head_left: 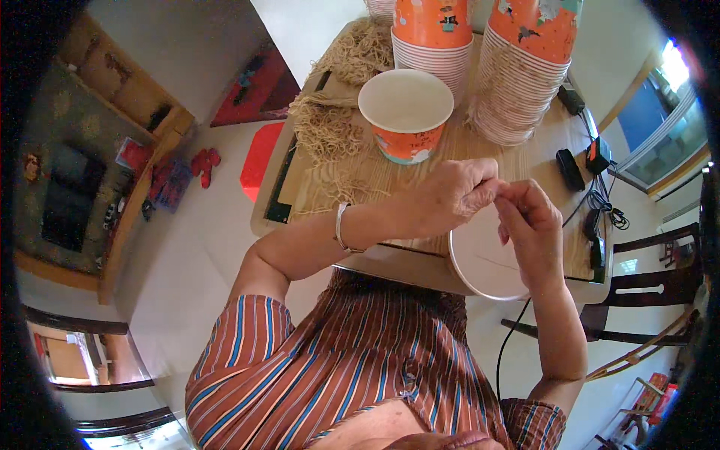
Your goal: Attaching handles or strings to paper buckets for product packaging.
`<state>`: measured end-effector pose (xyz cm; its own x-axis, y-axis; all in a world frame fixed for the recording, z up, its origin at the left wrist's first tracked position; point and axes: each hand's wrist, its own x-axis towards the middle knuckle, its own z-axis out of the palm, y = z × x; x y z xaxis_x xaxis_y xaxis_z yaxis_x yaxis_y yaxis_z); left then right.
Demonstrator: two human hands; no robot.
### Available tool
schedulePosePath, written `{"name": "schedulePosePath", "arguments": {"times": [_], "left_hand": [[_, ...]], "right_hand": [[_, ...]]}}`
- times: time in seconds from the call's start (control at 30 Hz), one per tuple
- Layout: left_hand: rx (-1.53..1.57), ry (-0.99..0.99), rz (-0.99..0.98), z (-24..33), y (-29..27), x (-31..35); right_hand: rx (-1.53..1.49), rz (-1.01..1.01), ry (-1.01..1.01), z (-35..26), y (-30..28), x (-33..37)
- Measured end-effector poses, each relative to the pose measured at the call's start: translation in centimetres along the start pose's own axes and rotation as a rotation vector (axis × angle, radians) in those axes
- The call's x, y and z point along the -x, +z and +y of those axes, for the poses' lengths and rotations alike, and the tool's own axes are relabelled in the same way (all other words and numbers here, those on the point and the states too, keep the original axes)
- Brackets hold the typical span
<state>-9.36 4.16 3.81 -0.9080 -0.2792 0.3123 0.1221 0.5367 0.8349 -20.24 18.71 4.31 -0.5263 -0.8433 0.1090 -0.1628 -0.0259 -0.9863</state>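
Observation:
My left hand (454,196) and my right hand (531,223) meet fingertip to fingertip above the table's near edge. Both are closed in a pinch, and whatever lies between the fingertips is too small to make out. Just below them is a round white paper bucket (480,262), its mouth facing up and partly covered by my right hand. A thin line, perhaps a strand, crosses its inside. Farther off, an orange-printed paper bucket (409,142) stands upright with a white inside. Tangled tan strings (326,135) lie to its left.
Two tall stacks of nested paper buckets, one left (433,56) and one right (517,82), stand at the back of the wooden table (315,199). Black adapters and cables (592,180) line its right side. A dark chair (645,289) is at right, a red stool (260,161) at left.

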Motion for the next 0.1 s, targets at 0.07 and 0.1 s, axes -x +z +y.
{"name": "schedulePosePath", "arguments": {"times": [0.07, 0.1], "left_hand": [[-0.006, 0.021, -0.012, -0.58, -0.06, -0.09], [0.006, -0.006, -0.02, -0.46, -0.16, -0.17]], "right_hand": [[0.033, -0.01, -0.037, 0.45, -0.06, -0.23], [0.06, -0.018, -0.053, 0.77, -0.24, -0.28]]}}
